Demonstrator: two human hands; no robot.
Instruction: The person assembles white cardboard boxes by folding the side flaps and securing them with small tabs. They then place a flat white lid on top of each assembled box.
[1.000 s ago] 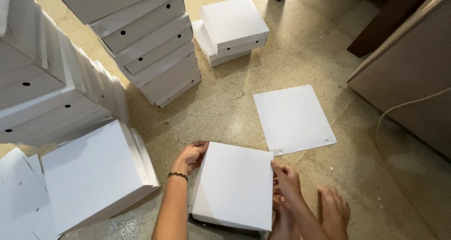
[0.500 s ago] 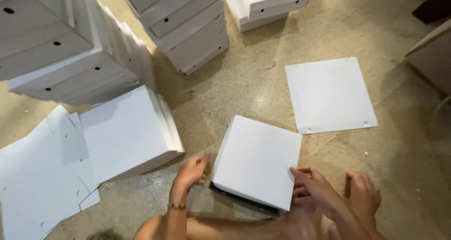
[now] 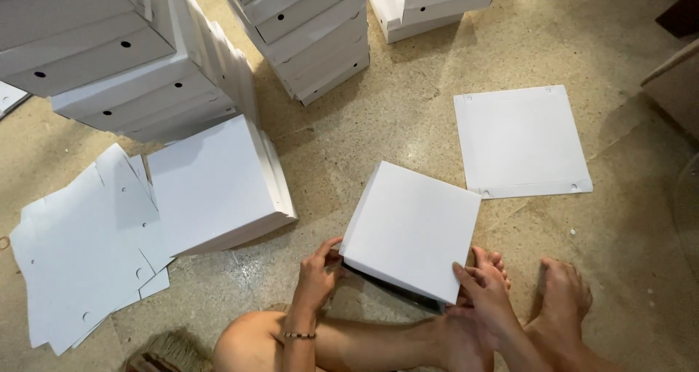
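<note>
A flat white square cardboard box [image 3: 411, 226] lies on the floor in front of me, its near edge lifted a little so a dark gap shows beneath. My left hand [image 3: 318, 271] grips the box's near left corner, a beaded bracelet on the wrist. On the near right corner rests my right hand [image 3: 484, 293], fingers over the lid's edge. My bare feet [image 3: 561, 295] sit just right of the box.
A flat white cardboard sheet [image 3: 520, 140] lies to the right. Left is a pile of closed white boxes [image 3: 215, 183] and loose unfolded blanks [image 3: 80, 248]. Tall stacks of finished boxes [image 3: 109, 59] stand at the back, another stack [image 3: 309, 30] beside them. The floor is speckled stone.
The view has shifted down and left. The box has settled closer to me, and both hands have moved to its near corners.
</note>
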